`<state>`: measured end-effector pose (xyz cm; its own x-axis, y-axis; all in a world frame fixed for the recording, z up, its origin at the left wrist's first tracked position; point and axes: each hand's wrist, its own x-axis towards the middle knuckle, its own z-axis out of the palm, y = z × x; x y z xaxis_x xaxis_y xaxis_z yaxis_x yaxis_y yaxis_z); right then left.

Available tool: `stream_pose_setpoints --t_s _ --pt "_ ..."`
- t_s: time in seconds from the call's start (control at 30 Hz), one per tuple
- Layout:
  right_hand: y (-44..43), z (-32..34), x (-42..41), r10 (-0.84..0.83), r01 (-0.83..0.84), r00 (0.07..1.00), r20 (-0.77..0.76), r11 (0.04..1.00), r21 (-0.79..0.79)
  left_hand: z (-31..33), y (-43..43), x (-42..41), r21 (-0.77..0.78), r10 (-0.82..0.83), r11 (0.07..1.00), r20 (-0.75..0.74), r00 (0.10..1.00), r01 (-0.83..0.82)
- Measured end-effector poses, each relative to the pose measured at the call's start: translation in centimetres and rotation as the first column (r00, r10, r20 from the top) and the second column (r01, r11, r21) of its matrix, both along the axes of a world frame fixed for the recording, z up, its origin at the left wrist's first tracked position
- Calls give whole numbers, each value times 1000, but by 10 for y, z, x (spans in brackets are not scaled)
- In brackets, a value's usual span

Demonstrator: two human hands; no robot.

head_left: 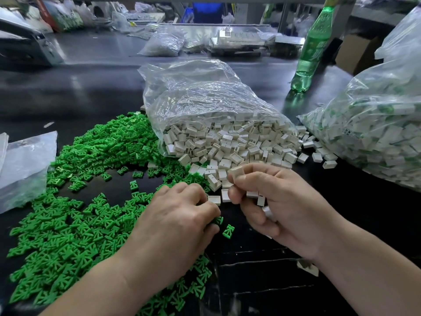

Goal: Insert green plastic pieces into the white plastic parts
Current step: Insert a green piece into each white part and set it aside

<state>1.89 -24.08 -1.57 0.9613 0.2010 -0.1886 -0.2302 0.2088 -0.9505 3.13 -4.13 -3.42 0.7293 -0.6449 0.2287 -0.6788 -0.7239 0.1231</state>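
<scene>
- Step in hand: mating one green piece with one white part. I judge the task far from done, since both loose heaps are large.
- Method: I should turn the white part (pixel 237 172) so its open slot faces my left hand, line up the narrow end of the green piece (pixel 218 221) with that slot, and push straight in. A tilted entry would probably jam or bend the prongs.
- Left hand (pixel 180 220): knuckles up and fingers curled down, with forefinger and thumb closed on the green piece, as far as I can see. It sits at the near edge of the heap of green pieces (pixel 79 213) on the bench (pixel 341 224).
- Right hand (pixel 273 201): fingers curled, with thumb and forefinger tip pinching the white part, raised above the bench. Spare white parts (pixel 260 199) lie cupped against the palm.
- Supply: loose white parts (pixel 227 142) spill from the mouth of a clear bag (pixel 205 92) just beyond both hands and touch the green heap.
- Gap: the two pieces are near each other but not yet touching.
</scene>
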Motion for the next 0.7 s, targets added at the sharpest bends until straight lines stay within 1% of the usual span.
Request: stream_pose_setpoints --t_s 0.13,0.27,0.33,0.4,0.5,0.57,0.63,0.7 --pt "3 -1 -1 31 -32 999 -20 998 -50 -3 0 3 -6 5 1000 69 998 -5" --pt "4 -1 -1 39 -40 999 -13 998 -57 -4 0 4 -33 20 999 87 996 -17" --pt "3 -3 -1 36 -36 999 3 997 -68 -3 0 5 -107 36 994 90 995 -26" --pt "3 -6 0 38 -33 999 39 992 -124 -1 1 5 -242 74 968 54 996 -59" --pt "5 -10 -1 70 -36 991 112 958 -284 2 1 3 -426 119 895 -54 991 -131" --pt "6 -12 -2 114 -62 985 129 934 -352 4 1 0 -554 116 810 -169 979 -192" --pt "7 -13 -4 149 -90 981 127 919 -384 6 0 -5 -658 57 713 -289 956 -242" --pt "9 -13 -4 155 -95 981 120 912 -399 9 -2 -9 -730 -45 608 -424 905 -312"
